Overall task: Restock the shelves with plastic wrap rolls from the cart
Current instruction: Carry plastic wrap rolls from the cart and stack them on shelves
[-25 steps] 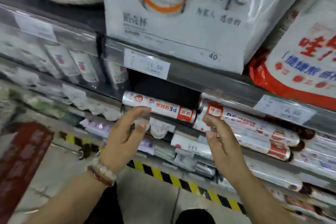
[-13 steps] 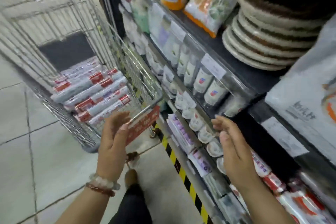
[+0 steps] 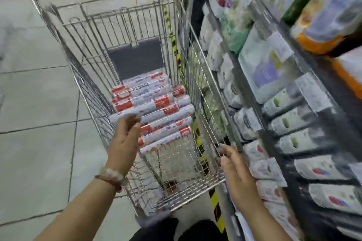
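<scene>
A wire shopping cart (image 3: 197,68) stands in front of me with several white-and-red plastic wrap rolls (image 3: 154,111) stacked in its basket. My left hand (image 3: 124,141) hangs over the cart's left side, fingers relaxed, just above the nearest rolls and holding nothing. Lower right, my right hand (image 3: 238,174) is by the cart's near right corner, fingers loosely bent, empty. The shelves (image 3: 305,123) rise on the right, blurred.
Packaged goods and price tags fill the shelves on the right. A yellow-black hazard stripe (image 3: 214,207) runs along the shelf base. Grey tiled floor (image 3: 39,103) spreads to the left of the cart. My dark-trousered legs show at the bottom.
My view has swung from the shelf of rolls down to the cart. Both hands came away from the shelf empty and now reach toward the cart's basket.
</scene>
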